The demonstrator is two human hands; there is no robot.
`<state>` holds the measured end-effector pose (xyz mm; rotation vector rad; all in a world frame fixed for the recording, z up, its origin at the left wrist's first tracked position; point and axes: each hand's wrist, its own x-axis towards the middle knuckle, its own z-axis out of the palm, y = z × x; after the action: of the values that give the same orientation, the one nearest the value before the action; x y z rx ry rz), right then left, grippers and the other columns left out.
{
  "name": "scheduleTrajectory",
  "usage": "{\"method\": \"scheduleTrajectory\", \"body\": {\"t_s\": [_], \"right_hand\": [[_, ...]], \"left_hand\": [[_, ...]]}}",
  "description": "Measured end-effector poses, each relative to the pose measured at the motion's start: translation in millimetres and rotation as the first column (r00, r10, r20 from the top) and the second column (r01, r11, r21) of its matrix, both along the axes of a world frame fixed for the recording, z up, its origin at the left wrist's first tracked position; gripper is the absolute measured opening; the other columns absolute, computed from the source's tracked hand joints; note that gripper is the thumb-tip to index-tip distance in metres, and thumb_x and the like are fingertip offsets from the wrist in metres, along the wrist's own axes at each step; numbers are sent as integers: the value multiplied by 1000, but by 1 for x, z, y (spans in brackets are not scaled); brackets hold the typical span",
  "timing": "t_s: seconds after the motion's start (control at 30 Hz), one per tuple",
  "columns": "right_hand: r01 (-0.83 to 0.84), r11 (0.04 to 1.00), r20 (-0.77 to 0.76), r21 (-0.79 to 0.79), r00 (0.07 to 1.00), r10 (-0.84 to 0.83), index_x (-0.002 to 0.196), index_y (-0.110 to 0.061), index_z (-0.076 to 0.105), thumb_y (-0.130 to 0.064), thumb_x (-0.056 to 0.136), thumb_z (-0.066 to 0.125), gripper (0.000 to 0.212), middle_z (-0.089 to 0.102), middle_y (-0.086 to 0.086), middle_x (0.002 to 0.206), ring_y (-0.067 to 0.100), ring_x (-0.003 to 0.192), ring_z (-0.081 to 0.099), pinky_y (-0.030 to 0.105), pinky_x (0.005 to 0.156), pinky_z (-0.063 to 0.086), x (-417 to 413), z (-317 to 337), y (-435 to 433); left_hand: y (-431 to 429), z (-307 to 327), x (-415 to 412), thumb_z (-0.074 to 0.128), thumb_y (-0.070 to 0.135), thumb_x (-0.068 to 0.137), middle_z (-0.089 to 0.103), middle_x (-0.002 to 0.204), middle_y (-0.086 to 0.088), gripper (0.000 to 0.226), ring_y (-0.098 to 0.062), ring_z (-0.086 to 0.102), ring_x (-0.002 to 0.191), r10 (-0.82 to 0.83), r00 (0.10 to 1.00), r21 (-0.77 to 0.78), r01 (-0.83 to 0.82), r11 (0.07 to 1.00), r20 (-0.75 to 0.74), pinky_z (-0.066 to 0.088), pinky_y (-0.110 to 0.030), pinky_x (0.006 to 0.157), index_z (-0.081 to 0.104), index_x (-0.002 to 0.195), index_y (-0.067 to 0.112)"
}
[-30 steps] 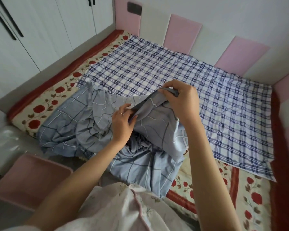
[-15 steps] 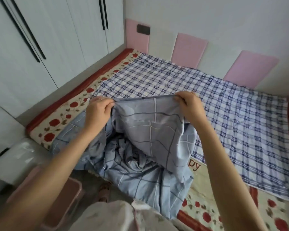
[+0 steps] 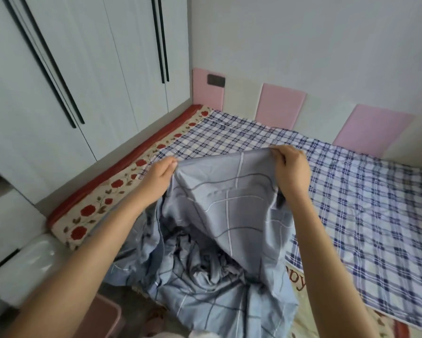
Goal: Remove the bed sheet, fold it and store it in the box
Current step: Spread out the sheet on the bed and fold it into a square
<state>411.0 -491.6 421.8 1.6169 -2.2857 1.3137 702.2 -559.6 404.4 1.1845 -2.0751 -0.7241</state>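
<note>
Pinching the top edge of the soft grey-blue bed sheet (image 3: 231, 206) in left hand (image 3: 157, 178) and right hand (image 3: 291, 170), holding it taut over the plaid-covered bed (image 3: 356, 206), letting crumpled folds drape down

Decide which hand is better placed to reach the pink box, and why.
Probably left. The pink box sits below the left forearm; the left hand grips the sheet on that side, the right hand grips it over the plaid cover, farther off.

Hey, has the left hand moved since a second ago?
Yes. The left hand has moved left along the edge of the grey bed sheet, away from the right hand, and is now by the rose-patterned mattress border.
</note>
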Motion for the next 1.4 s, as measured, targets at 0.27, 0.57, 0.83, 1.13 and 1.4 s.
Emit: {"method": "scheduleTrajectory", "body": {"t_s": [0.27, 0.57, 0.83, 1.13, 1.4], "right_hand": [[-121, 884, -222, 452, 944, 243, 144, -23, 35, -61, 67, 73, 94, 35, 2, 143, 27, 127, 35, 41, 99, 39, 18, 12, 10], [-486, 821, 97, 299, 871, 481, 82, -6, 53, -19, 82, 70, 21, 47, 5, 65, 16, 57, 39, 31, 55, 31, 44, 1, -3], [-486, 852, -5, 194, 868, 496, 90, -15, 68, -6, 81, 61, 15, 63, -2, 65, 9, 55, 51, 32, 53, 43, 38, 9, -2], [-511, 808, 8, 293, 846, 533, 89, -23, 67, -14, 80, 69, 13, 60, -12, 65, 3, 54, 51, 22, 53, 44, 34, 26, 1], [-384, 920, 53, 76, 923, 381, 88, -23, 67, -6, 83, 64, 18, 64, -16, 77, 3, 73, 60, 19, 65, 50, 33, 26, 6]], "left_hand": [[5, 20, -58, 48, 20, 97, 35, 54, 8, 35, -2, 29, 44, -252, 966, 30, 251, 968, 63, 28, -16, 46, 39, 63, 20], [-3, 37, -84, 68, 16, 84, 40, 62, 7, 23, -1, 36, 51, -424, 888, 4, 431, 903, 179, 31, -15, 52, 48, 76, 10], [-2, -6, -71, 60, -14, 75, 48, 86, -7, 26, -15, 51, 76, -298, 954, -296, 277, 914, -28, 47, -35, 68, 47, 75, 8], [19, -69, -60, 68, 5, 78, 61, 98, -7, 8, -12, 52, 61, -50, 985, -436, 119, 892, 166, 42, -17, 51, 64, 84, 5], [29, -117, -52, 71, 8, 79, 65, 72, -7, 9, -20, 61, 61, 177, 983, -128, -181, 975, -39, 50, -31, 53, 67, 86, 4]]}}
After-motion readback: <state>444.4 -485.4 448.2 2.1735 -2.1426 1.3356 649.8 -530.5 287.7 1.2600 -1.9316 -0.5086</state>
